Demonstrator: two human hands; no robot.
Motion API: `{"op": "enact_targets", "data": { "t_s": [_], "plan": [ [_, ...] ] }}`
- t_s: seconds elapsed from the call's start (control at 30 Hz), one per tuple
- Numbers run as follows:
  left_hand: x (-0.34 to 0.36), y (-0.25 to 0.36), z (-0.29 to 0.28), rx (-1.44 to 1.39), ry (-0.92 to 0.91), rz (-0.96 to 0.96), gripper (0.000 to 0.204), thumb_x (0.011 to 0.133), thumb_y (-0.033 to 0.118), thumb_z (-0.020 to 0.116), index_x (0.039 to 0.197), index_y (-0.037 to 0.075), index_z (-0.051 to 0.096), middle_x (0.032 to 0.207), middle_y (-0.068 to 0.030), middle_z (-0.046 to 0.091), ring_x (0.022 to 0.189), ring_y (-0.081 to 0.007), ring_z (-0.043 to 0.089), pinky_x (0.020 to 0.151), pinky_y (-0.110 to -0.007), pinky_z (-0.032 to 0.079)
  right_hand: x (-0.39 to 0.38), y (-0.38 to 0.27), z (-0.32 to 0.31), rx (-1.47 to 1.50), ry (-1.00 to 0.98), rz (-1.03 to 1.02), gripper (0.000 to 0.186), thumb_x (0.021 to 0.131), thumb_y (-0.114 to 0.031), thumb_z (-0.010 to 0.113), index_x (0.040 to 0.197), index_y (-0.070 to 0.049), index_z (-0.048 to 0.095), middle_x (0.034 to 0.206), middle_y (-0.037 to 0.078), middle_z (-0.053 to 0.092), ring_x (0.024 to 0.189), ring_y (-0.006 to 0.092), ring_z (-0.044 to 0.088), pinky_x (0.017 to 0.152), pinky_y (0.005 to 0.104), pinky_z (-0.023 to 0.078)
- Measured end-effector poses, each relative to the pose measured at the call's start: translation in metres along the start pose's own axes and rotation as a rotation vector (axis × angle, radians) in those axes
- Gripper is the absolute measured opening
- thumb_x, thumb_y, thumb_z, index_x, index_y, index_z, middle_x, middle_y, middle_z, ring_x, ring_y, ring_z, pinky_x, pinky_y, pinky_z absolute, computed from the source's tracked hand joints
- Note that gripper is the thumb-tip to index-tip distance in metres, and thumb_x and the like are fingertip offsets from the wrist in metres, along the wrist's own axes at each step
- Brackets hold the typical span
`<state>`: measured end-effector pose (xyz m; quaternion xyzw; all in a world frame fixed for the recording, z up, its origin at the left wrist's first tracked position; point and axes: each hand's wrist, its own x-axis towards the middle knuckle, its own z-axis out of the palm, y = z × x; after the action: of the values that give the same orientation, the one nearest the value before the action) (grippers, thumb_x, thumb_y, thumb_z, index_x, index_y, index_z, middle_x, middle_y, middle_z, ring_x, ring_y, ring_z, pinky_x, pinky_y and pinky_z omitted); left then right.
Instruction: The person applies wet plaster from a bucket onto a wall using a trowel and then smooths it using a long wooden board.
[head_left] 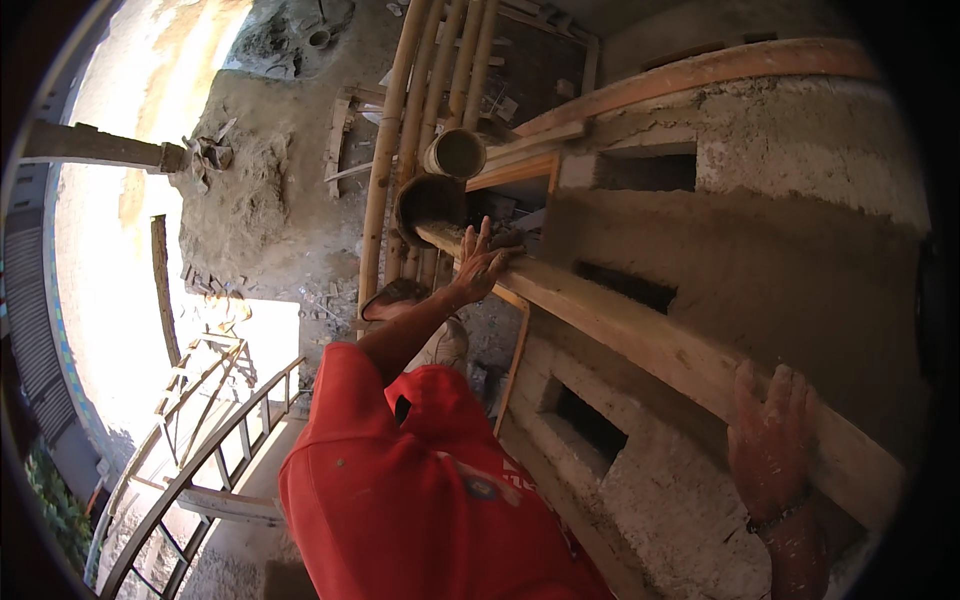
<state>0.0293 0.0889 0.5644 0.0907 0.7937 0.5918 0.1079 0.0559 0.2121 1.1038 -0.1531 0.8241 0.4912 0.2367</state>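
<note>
A long straight wooden board (620, 325) runs aslant across the plastered wall (780, 270), from the buckets to the lower right. Toward its far left end, my left hand (484, 268) holds the board, two fingers raised and apart, the others bent over it. My right hand (768, 440), dusty with plaster and wearing a dark bracelet, has its fingers laid over the board nearer the right end. The thumbs and undersides of both hands are hidden. Just beyond my left hand, a dark bucket (408, 212) stands beside a lighter bucket (456, 154).
Bamboo poles (385, 170) lie side by side under the buckets and by my feet. The wall has rectangular recesses (585, 425) and an orange-brown beam (700, 75). A metal ladder (225, 465) leans at lower left. Rubble and a sand heap (240, 180) cover the ground.
</note>
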Motion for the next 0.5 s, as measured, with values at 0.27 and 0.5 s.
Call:
{"op": "enact_targets", "data": {
  "t_s": [0.27,0.5],
  "plan": [
    [0.024,-0.120,0.031,0.013,-0.011,-0.271,0.049,0.097,0.050,0.021,0.129,0.032,0.053,0.154,-0.0181,0.003,0.139,-0.0447,-0.001,0.111,-0.051,-0.001,-0.043,0.021,-0.019,-0.100,-0.050,0.108,0.047,0.083,-0.021,0.056,0.127,-0.006,0.050,0.124,0.027,0.045,0.116,0.0416,0.045,0.102,0.0527,0.034],
    [0.058,-0.229,0.058,0.063,-0.094,-0.563,0.053,0.096,0.048,0.024,0.135,0.020,0.047,0.150,-0.0172,0.022,0.137,-0.0415,0.016,0.111,-0.051,0.008,-0.064,0.042,-0.096,-0.154,-0.130,0.022,0.049,0.077,-0.020,0.062,0.126,-0.019,0.056,0.112,0.013,0.057,0.098,0.0328,0.058,0.082,0.0429,0.048]
  ]
}}
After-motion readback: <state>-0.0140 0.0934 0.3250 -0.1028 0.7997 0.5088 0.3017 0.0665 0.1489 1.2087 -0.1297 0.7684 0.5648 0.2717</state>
